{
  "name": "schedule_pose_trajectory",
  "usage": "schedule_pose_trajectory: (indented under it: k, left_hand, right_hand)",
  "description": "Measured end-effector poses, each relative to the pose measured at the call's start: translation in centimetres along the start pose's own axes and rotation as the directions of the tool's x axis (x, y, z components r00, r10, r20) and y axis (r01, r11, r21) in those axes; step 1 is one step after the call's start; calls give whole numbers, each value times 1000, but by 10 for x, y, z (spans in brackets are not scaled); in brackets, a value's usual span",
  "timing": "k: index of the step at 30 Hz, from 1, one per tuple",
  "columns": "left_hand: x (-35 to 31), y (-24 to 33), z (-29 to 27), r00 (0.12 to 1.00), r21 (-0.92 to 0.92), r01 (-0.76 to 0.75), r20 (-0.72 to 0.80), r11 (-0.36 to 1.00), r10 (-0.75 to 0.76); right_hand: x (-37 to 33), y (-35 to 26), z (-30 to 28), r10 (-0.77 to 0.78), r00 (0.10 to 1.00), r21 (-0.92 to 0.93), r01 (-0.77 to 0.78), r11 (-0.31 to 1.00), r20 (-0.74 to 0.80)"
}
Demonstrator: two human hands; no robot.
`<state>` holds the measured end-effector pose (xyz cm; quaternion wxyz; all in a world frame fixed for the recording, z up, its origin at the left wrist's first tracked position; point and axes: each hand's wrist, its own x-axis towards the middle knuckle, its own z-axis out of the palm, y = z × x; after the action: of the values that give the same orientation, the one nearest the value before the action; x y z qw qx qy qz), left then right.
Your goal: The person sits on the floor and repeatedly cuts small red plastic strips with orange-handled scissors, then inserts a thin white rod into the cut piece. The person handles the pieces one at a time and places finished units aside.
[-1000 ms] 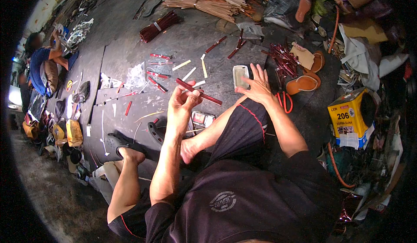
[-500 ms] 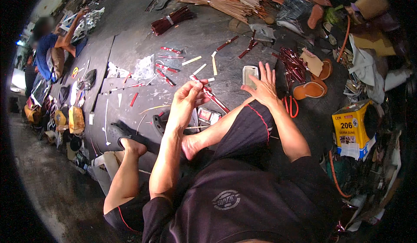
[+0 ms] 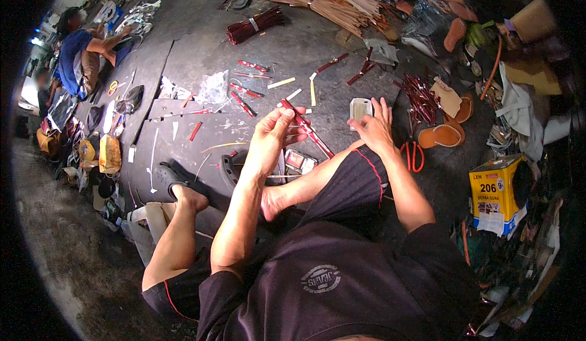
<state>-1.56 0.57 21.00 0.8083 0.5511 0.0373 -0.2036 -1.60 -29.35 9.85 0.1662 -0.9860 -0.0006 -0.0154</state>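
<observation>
My left hand (image 3: 273,135) is closed around a glossy dark red strap (image 3: 314,135), pinched near its upper end. The strap slants down to the right, over my bare shin. To the right, my right hand (image 3: 377,129) reaches over a small pale, shallow box (image 3: 361,107) on the dark floor mat. Its thumb and index finger lie at the box's near side, and the other fingers stretch past its right edge. What lies inside the box is hard to make out. Several short red straps (image 3: 247,90) and pale yellow strips (image 3: 281,83) lie scattered ahead of my left hand.
Red-handled scissors (image 3: 414,157) lie right of my knee, near a pile of dark red straps (image 3: 420,99) and orange sandals (image 3: 442,136). Tied bundles of dark red strips (image 3: 255,25) and tan strips (image 3: 326,2) lie farther off. A co-worker (image 3: 78,57) sits at far left.
My right hand has drawn its thumb and index finger in at the pale box, where the fingers were spread before. My left hand still grips the strap, whose upper end now shows plain red.
</observation>
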Motion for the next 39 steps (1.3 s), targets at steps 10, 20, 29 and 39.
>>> schedule_pose_trajectory:
  k: [10,20,29,39]
  left_hand:
    - [6,-5,-3,982,18,-161,-98,987,162]
    - [16,-13,-26,960,5,-188,-209,982,185]
    - [7,14,-7,952,-122,-298,-106,947,286]
    - [-15,53,26,941,-20,-336,42,942,337]
  right_hand:
    - [-3,27,-16,142,936,223,-71,972,-322]
    - [52,104,18,219,976,-50,-219,975,10]
    - [39,58,-59,262,961,-335,-218,917,91]
    - [-17,-151,-144,-252,968,962,61,266,8]
